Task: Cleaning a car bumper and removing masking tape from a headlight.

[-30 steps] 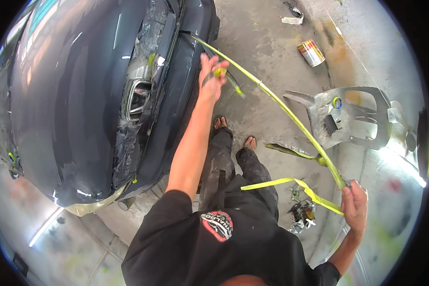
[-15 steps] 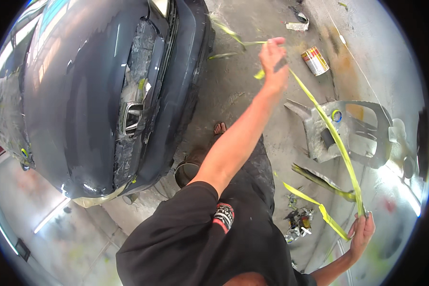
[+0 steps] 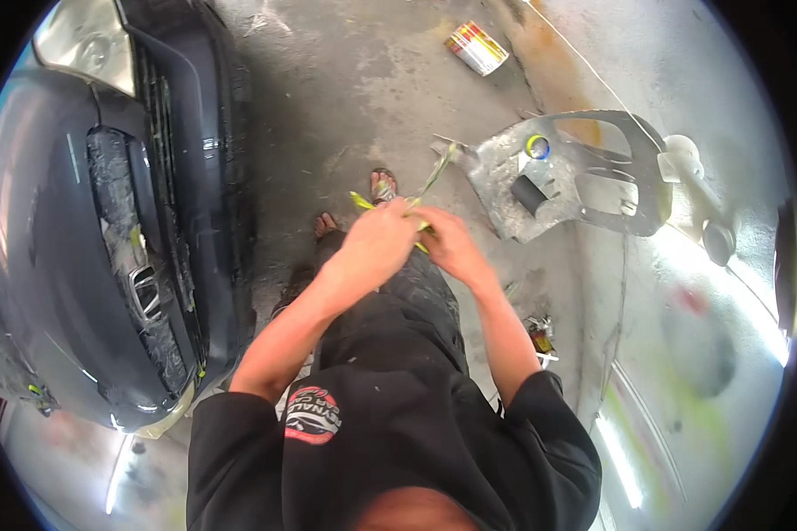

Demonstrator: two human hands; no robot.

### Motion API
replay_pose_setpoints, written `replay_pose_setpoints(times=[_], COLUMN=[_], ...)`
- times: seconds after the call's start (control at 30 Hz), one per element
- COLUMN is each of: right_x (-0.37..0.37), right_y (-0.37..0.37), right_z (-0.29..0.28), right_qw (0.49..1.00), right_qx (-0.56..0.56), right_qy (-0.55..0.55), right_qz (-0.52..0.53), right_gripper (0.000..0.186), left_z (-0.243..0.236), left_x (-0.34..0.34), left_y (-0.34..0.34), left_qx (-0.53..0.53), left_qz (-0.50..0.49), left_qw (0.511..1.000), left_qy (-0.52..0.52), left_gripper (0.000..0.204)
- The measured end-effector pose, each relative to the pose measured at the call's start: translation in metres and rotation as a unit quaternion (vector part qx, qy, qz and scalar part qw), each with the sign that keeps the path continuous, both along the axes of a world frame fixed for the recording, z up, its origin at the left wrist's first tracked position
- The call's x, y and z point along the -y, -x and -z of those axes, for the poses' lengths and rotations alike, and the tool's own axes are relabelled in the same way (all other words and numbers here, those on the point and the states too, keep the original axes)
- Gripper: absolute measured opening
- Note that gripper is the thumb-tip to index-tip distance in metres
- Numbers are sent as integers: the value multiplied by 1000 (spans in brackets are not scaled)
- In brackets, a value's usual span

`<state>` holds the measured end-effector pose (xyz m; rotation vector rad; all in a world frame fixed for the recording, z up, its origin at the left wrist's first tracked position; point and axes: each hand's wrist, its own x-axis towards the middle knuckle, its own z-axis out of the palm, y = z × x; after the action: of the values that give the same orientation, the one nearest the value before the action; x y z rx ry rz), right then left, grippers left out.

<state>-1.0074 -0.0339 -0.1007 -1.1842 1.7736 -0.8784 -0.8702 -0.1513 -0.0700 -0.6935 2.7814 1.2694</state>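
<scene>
In front of my waist both hands meet around a crumpled length of yellow-green masking tape [image 3: 440, 168]. My left hand [image 3: 381, 237] is closed on it, knuckles up, with one end poking out at its far side. Against its fingers, my right hand [image 3: 452, 242] is curled round the same bunch. Bits of tape show above and below the hands; the rest is hidden inside them. To the left stands a dark grey car [image 3: 49, 239], its grille strip covered with masking material around a metal badge [image 3: 144, 294].
A grey shaped panel [image 3: 505, 195] at the right bears a tape roll [image 3: 537, 147] and a black cylinder [image 3: 529, 194]. Beyond it, a paint can [image 3: 476, 48] lies on the concrete floor. Small litter [image 3: 541, 336] sits by my right elbow. The headlight [image 3: 88, 49] is at the far left.
My hands, spread wide with long tape strips between them, have come together at the middle. The tape is now bunched up. The view has shifted, bringing the car further left.
</scene>
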Motion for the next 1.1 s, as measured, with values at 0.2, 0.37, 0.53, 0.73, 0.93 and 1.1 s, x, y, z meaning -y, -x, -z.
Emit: replay_pose_setpoints(times=[0.2, 0.37, 0.53, 0.73, 0.93, 1.1], right_x=[33, 69, 101, 135, 166, 207], right_y=[-14, -88, -152, -212, -321, -416], right_z=[24, 21, 21, 53, 119, 152], right_qw=[993, 907, 852, 949, 948, 961], right_qx=[66, 371, 421, 135, 237, 250], right_qy=[-102, -198, -276, -80, 1, 51], right_qz=[-3, 12, -146, -274, -215, -109], right_gripper=[13, 19, 32, 29, 35, 50], left_z=[15, 40, 66, 67, 57, 30], left_x=[15, -24, -72, -140, -223, -306], left_y=[-53, -102, -158, -236, -300, -336], left_qx=[-62, -185, -258, -54, -270, -201], left_qz=[-355, -440, -618, -691, -790, -856], left_qw=[909, 839, 661, 704, 433, 388], left_qy=[-210, -261, -338, -156, -340, -277], left_gripper=[47, 58, 36, 21, 17, 15])
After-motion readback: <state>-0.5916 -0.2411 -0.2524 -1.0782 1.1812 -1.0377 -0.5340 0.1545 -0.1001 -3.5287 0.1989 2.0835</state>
